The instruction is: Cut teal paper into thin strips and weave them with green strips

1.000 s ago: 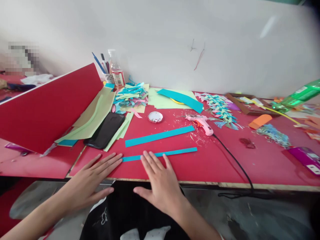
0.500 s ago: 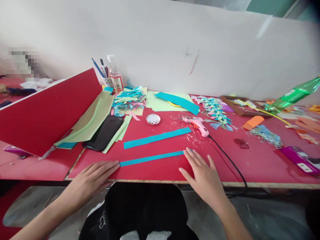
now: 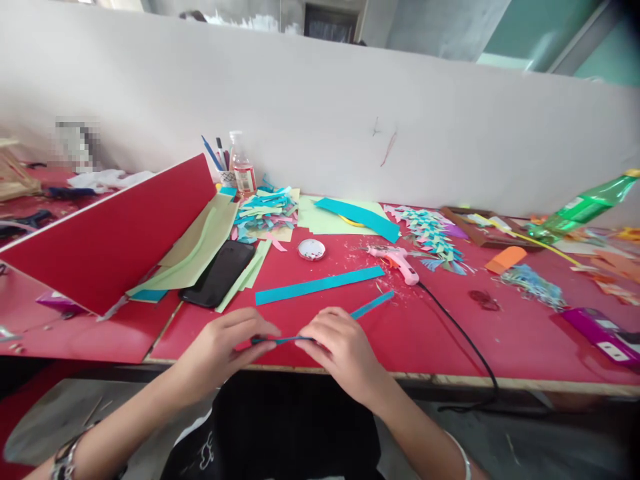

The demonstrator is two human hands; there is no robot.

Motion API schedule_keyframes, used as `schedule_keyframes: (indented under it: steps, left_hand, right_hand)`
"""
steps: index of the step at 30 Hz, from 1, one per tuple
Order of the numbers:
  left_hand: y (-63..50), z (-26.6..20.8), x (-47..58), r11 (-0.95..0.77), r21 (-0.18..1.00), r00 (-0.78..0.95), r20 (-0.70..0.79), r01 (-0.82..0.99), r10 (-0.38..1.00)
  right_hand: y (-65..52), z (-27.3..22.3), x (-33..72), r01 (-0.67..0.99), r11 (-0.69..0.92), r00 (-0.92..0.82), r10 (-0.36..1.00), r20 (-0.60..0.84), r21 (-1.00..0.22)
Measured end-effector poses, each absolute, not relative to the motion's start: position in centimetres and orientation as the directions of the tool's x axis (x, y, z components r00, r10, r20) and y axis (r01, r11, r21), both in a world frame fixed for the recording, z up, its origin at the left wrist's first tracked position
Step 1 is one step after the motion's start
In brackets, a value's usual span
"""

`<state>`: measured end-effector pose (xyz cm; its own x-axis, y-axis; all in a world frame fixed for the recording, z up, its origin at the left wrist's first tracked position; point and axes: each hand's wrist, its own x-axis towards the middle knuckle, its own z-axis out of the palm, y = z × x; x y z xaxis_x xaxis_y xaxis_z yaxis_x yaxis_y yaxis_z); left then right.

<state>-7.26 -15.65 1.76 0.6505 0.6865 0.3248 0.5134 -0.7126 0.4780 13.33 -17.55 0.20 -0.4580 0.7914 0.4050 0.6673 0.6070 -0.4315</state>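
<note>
A narrow blue paper strip is pinched in both hands near the table's front edge. My left hand closes on its left end, thumb below and fingers above. Close beside it, my right hand grips the strip farther along, and the free end sticks out behind that hand to the upper right. Between the two hands a short stretch shows almost edge-on. Just beyond them a second, wider blue paper strip lies flat on the red tabletop.
A pink glue gun with a black cord lies at right of centre. Behind are a white lid, cut paper strips and a paper fringe. A phone and a red board stand left; a green bottle leans right.
Both hands have come together from the strip's two ends. The narrow strip, flat on the table before, is now lifted and pinched between the fingers. The view has tilted up slightly.
</note>
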Motion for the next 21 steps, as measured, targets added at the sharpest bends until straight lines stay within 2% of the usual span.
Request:
schedule_keyframes:
  steps: [7,12,16,21]
  left_hand:
    - [-14.7,2.4,-5.7,-0.748,0.456,0.656,0.378,0.482,0.654]
    - [-14.4,2.7,-5.6,-0.656,0.553,0.633,0.272,0.513,0.725]
    - [-14.2,3.1,-5.3,-0.589,0.604,0.651,0.148,0.536,0.745]
    - [-14.1,2.9,-4.9,-0.545,0.662,0.661,0.099,0.515,0.744]
  right_hand:
    - [-17.2,2.1,15.0,0.652,0.556,-0.498,0.827,0.261,-0.516]
    - [-16.9,2.4,14.6,0.645,0.564,-0.497,0.822,0.279,-0.515]
    - [-16.4,2.4,14.1,0.653,0.600,-0.531,0.798,0.284,-0.463]
    - [-16.0,2.7,13.9,0.694,0.627,-0.570,0.779,0.261,-0.354]
